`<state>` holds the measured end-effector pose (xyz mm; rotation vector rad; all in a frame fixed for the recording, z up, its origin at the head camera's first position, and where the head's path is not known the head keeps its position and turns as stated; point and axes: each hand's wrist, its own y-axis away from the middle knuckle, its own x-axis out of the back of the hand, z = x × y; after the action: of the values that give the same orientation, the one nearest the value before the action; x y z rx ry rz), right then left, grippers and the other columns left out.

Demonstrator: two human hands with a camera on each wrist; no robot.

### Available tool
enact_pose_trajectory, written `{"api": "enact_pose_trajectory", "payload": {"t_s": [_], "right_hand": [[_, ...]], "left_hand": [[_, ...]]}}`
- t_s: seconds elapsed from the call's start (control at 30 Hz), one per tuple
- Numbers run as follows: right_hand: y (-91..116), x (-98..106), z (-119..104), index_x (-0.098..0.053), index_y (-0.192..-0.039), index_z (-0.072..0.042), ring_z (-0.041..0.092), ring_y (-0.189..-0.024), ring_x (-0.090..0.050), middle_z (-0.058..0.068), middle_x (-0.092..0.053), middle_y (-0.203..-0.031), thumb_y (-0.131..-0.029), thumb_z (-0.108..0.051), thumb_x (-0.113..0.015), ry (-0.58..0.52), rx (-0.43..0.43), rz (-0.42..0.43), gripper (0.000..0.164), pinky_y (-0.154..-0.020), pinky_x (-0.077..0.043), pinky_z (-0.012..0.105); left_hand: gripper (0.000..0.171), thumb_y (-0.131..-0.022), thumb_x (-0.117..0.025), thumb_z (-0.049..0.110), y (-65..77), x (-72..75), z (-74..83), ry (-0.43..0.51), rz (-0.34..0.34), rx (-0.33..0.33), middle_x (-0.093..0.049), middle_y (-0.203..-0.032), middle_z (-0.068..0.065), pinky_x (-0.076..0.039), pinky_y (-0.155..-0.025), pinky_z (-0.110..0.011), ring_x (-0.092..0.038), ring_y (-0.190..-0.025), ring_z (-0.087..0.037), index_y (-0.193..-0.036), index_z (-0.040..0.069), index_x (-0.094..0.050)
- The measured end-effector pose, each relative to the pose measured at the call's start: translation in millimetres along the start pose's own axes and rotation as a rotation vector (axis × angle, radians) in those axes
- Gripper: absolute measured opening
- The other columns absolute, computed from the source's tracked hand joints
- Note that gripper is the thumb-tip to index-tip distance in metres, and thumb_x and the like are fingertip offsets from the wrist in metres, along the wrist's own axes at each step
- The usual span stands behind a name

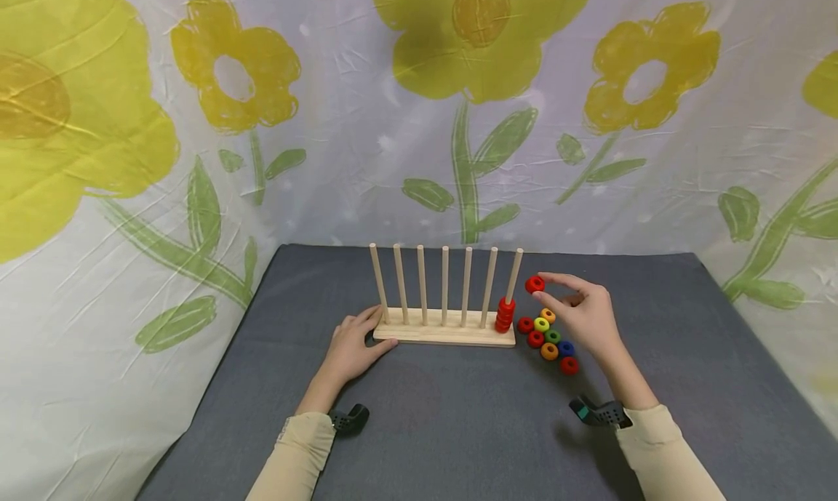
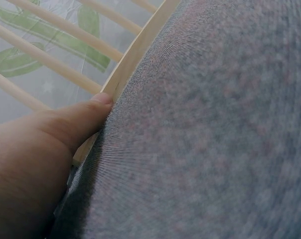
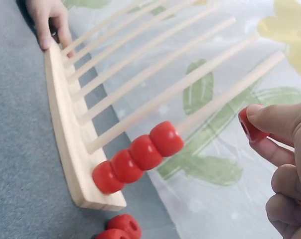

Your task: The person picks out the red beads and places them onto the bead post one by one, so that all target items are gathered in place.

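A wooden peg stand (image 1: 445,332) with a row of upright pegs sits on the table. Several red beads (image 1: 504,315) are stacked on its rightmost peg; the other pegs are bare. My left hand (image 1: 350,347) grips the stand's left end, thumb (image 2: 93,112) along the front edge and fingers around the end and back. Between thumb and forefinger, my right hand (image 1: 583,312) pinches a red bead (image 3: 251,125), raised to the right of the rightmost peg and apart from it. The bead's hole shows in the right wrist view.
Loose beads in red, orange, yellow (image 1: 541,324), green (image 1: 553,337) and blue (image 1: 566,349) lie in a cluster right of the stand, below my right hand. A dark grey cloth (image 1: 432,428) covers the table. Behind it hangs a flower-printed curtain (image 1: 340,159).
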<state>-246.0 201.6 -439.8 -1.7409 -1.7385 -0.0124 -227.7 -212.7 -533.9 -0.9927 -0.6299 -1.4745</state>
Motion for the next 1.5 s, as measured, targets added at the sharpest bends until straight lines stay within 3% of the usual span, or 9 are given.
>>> {"api": "enact_pose_trajectory", "payload": {"t_s": [0.2, 0.33, 0.5, 0.63, 0.93, 1.13, 1.2, 1.37, 1.5], "right_hand": [[-4, 3, -24, -0.074, -0.123, -0.004, -0.005, -0.034, -0.025, 0.008, -0.072, -0.082, -0.091, -0.008, -0.079, -0.010, 0.017, 0.020, 0.032, -0.036, -0.023, 0.028], [-5, 5, -45, -0.073, -0.121, 0.002, -0.002, -0.035, -0.025, 0.014, -0.069, -0.071, -0.091, -0.004, -0.078, -0.021, 0.047, 0.019, 0.031, -0.036, -0.023, 0.027], [-8, 7, -55, -0.073, -0.121, 0.002, -0.002, -0.035, -0.028, 0.017, -0.072, -0.103, -0.091, -0.004, -0.078, -0.023, 0.064, 0.022, 0.031, -0.037, -0.025, 0.027], [-11, 8, -60, -0.073, -0.121, 0.001, 0.001, -0.035, -0.030, 0.016, -0.072, -0.100, -0.091, -0.003, -0.078, -0.023, 0.046, 0.021, 0.031, -0.037, -0.026, 0.027], [-18, 10, -52, -0.073, -0.122, 0.000, -0.001, -0.036, -0.026, 0.004, -0.063, -0.062, -0.091, -0.005, -0.078, -0.035, 0.057, 0.025, 0.032, -0.036, -0.025, 0.029], [-26, 9, -29, -0.076, -0.123, -0.012, 0.003, -0.034, -0.029, 0.002, -0.072, -0.097, -0.091, -0.015, -0.080, -0.024, 0.071, 0.041, 0.032, -0.036, -0.024, 0.030], [-28, 10, -29, -0.076, -0.123, -0.014, 0.005, -0.034, -0.028, 0.003, -0.072, -0.097, -0.091, -0.017, -0.081, -0.022, 0.080, 0.042, 0.032, -0.035, -0.024, 0.030], [-31, 12, -32, -0.076, -0.122, -0.012, 0.001, -0.034, -0.026, 0.002, -0.068, -0.077, -0.091, -0.012, -0.080, -0.021, 0.111, 0.047, 0.032, -0.035, -0.022, 0.030], [-28, 15, -58, -0.074, -0.121, -0.001, 0.000, -0.034, -0.025, 0.004, -0.055, -0.051, -0.090, -0.002, -0.078, -0.020, 0.129, 0.041, 0.031, -0.035, -0.022, 0.029]], "left_hand": [[0.083, -0.093, -0.071, 0.054, 0.0, -0.6, -0.6, 0.006, -0.002, -0.002, -0.040, -0.157, -0.013, -0.034, -0.100, -0.055, -0.047, -0.121, -0.035, -0.156, 0.010, -0.042], [0.082, -0.093, -0.071, 0.054, 0.1, -0.1, -0.5, 0.004, 0.000, -0.003, -0.040, -0.157, -0.012, -0.034, -0.101, -0.055, -0.047, -0.120, -0.034, -0.156, 0.010, -0.042], [0.082, -0.092, -0.071, 0.054, -0.2, -0.3, -0.7, -0.002, 0.005, -0.002, -0.041, -0.157, -0.012, -0.034, -0.100, -0.055, -0.048, -0.119, -0.034, -0.156, 0.010, -0.043], [0.082, -0.092, -0.071, 0.054, -0.1, -0.2, -0.1, -0.005, 0.008, -0.004, -0.041, -0.157, -0.012, -0.035, -0.100, -0.055, -0.048, -0.118, -0.034, -0.156, 0.010, -0.043], [0.083, -0.092, -0.071, 0.054, 0.1, -0.1, -0.4, -0.008, 0.008, -0.006, -0.042, -0.156, -0.013, -0.034, -0.100, -0.055, -0.048, -0.120, -0.035, -0.156, 0.009, -0.043], [0.082, -0.092, -0.072, 0.053, 1.0, -0.4, 0.5, -0.001, 0.021, -0.008, -0.043, -0.156, -0.014, -0.035, -0.099, -0.055, -0.048, -0.118, -0.035, -0.155, 0.008, -0.044], [0.082, -0.092, -0.072, 0.052, 1.2, -1.3, 0.3, 0.001, 0.032, -0.017, -0.043, -0.155, -0.015, -0.035, -0.099, -0.056, -0.049, -0.117, -0.035, -0.155, 0.007, -0.045], [0.081, -0.092, -0.073, 0.051, 1.2, -2.1, 0.2, 0.003, 0.043, -0.025, -0.044, -0.154, -0.016, -0.034, -0.099, -0.056, -0.049, -0.117, -0.036, -0.154, 0.006, -0.046], [0.083, -0.092, -0.072, 0.053, 0.7, -0.9, 0.4, 0.002, 0.020, -0.014, -0.043, -0.155, -0.014, -0.034, -0.101, -0.056, -0.048, -0.119, -0.035, -0.155, 0.008, -0.044]]}}
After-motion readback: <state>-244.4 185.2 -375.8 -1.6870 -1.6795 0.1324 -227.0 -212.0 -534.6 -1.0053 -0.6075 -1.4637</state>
